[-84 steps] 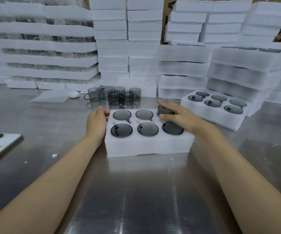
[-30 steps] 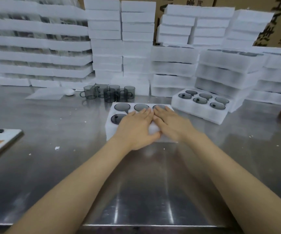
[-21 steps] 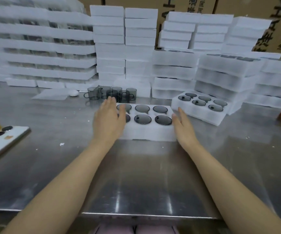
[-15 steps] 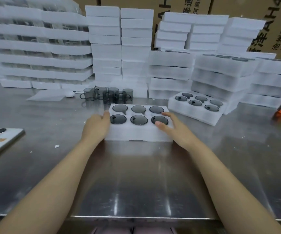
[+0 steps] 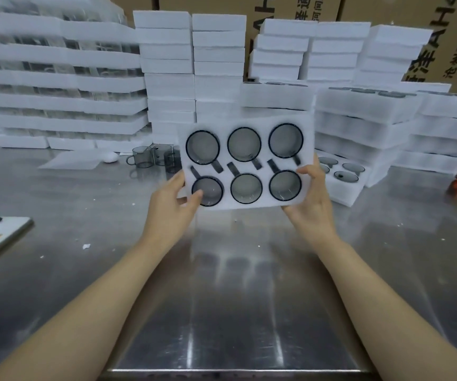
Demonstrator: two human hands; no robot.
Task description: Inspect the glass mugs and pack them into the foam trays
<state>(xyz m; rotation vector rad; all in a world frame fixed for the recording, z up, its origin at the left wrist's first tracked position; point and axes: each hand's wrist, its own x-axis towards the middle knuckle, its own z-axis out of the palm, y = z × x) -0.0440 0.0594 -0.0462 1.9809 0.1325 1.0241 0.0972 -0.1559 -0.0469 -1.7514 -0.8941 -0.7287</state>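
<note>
Left hand (image 5: 171, 204) is gripping the left short edge of the white six-pocket foam tray (image 5: 246, 163), thumb curling over the top face onto the rim of the near-left mug, fingers behind. Right hand (image 5: 311, 199) is gripping the right short edge the same way, thumb on the face beside the near-right mug. Both are clamping the tray and holding nothing else.

The tray is hanging clear of the brushed steel table (image 5: 221, 298), over its middle, top face tilting toward the camera. All six pockets are holding smoky grey glass mugs (image 5: 245, 144), mouths facing the viewer, handles sitting in the slots between the two rows.

Key relation: the tray's long axis is running left-right between the hands, load looking evenly split, neither hand nearer. My read: full tray, going to a stack next. Stacks of white foam trays (image 5: 364, 116) are sitting along the back edge, the lower right-hand ones looking closer to the right hand. A part-filled foam tray (image 5: 345, 185) is lying just behind the right hand. Loose grey mugs (image 5: 142, 158) are standing behind the left hand toward the back edge.

Risk: with this tilt the mugs are relying on pocket friction alone.
</note>
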